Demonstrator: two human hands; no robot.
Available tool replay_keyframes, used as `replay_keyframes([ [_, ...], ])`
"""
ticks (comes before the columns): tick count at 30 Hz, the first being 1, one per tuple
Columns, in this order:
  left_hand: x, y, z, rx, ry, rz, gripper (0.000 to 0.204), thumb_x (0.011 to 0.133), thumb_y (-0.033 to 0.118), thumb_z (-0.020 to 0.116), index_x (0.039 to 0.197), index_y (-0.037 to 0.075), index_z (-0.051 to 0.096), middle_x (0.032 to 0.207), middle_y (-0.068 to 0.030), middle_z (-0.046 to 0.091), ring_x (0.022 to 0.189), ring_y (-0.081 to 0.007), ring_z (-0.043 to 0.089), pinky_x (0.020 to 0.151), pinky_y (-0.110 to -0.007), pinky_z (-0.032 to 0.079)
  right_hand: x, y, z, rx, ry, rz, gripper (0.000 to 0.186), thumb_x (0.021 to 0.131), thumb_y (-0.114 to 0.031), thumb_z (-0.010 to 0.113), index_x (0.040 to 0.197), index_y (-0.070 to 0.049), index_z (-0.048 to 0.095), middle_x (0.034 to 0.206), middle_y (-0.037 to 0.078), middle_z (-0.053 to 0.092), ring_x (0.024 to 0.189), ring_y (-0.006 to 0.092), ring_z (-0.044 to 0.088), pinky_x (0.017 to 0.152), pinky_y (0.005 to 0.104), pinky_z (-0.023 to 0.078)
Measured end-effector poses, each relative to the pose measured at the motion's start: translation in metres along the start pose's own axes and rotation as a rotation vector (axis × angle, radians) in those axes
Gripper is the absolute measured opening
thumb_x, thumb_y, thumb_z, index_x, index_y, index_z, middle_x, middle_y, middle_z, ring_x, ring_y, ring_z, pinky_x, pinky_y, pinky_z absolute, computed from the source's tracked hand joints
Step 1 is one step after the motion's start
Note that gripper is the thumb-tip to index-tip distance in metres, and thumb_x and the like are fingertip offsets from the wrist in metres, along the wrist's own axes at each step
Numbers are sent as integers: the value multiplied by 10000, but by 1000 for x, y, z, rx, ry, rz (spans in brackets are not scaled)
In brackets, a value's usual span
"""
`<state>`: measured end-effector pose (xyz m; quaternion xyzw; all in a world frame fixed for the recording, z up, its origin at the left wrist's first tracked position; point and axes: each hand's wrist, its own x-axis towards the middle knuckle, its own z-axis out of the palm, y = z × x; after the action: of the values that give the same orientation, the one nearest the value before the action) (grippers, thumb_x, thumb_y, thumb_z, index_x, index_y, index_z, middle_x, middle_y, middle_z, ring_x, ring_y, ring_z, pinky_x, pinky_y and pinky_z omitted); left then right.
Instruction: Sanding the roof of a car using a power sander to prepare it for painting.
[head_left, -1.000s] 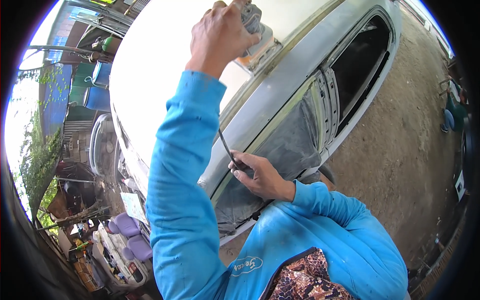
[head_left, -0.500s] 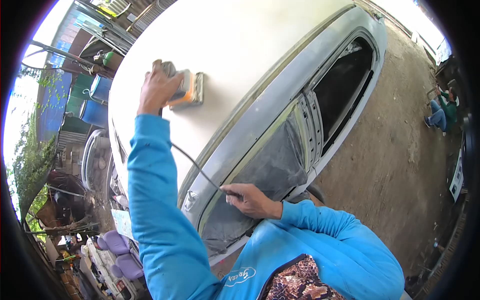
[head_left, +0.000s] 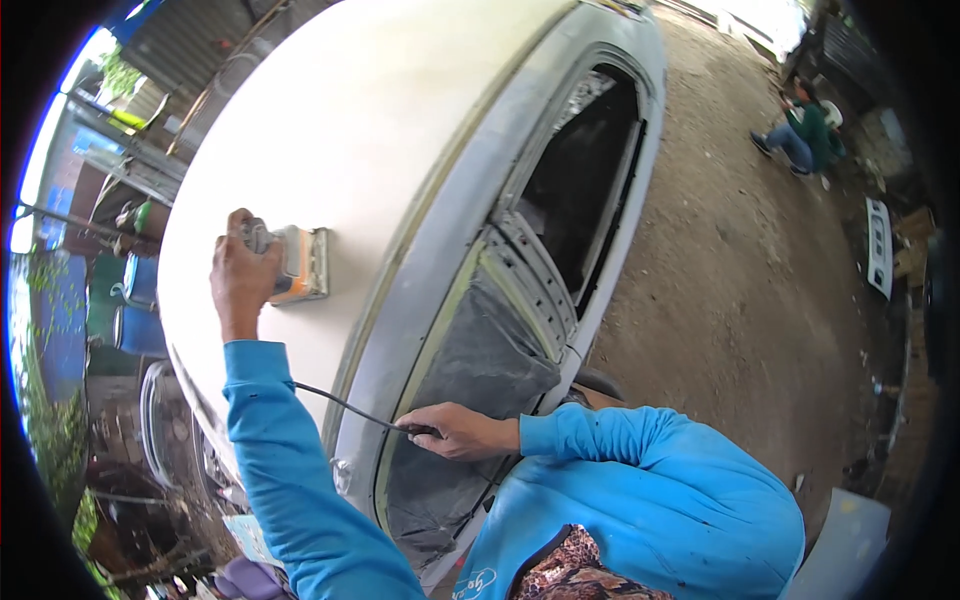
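My left hand is closed around the grip of an orange and grey power sander, its flat pad resting on the cream-white roof of a car. From the sander's rear, a dark cord runs back past my left sleeve. My right hand pinches that cord at a thicker dark part, above the car's near side window. Dark plastic sheeting edged with yellowish tape covers this window. Grey, dull-looking bodywork frames the door openings.
Another window opening farther along is uncovered and dark. On the dirt ground at right, a person sits low near a white car panel. Blue drums and scrap stand beyond the car at left.
My view has turned, so the car, the sander and both hands appear farther left and mostly lower. The left hand still grips the sander, the right the cord.
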<state>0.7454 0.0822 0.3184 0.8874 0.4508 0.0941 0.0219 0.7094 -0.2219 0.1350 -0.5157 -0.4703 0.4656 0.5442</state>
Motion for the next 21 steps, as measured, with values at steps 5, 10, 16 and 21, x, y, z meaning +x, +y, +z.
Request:
replay_keyframes([
  [5, 59, 20, 25, 71, 80, 219, 611, 846, 339, 724, 1412, 221, 528, 1226, -197, 656, 1126, -375, 676, 977, -481, 536, -19, 25, -16, 27, 78, 45, 339, 958, -111, 601, 1263, 37, 621, 1150, 244, 696, 1076, 408, 668, 933, 452, 529],
  [10, 124, 33, 47, -66, 58, 139, 626, 824, 317, 732, 1401, 200, 521, 1168, -212, 693, 1030, -331, 691, 864, -446, 558, -57, 59, -18, 35, 161, 117, 330, 945, -124, 591, 1237, 24, 637, 1150, 239, 695, 1073, 418, 660, 931, 451, 530],
  [16, 185, 35, 61, -282, -66, 151, 614, 832, 308, 729, 1392, 149, 532, 1157, -185, 667, 998, -293, 669, 799, -433, 560, -120, 88, -25, -131, 342, 288, 341, 928, -114, 586, 1246, -5, 644, 1125, 217, 695, 1030, 405, 672, 892, 459, 538],
  [21, 209, 43, 66, -530, -208, 93, 625, 857, 363, 727, 1408, 152, 521, 1204, -179, 661, 1031, -304, 659, 823, -446, 546, -182, 103, -15, -132, 541, 463, 325, 913, -96, 575, 1215, -17, 661, 1044, 233, 698, 972, 420, 677, 833, 473, 536],
])
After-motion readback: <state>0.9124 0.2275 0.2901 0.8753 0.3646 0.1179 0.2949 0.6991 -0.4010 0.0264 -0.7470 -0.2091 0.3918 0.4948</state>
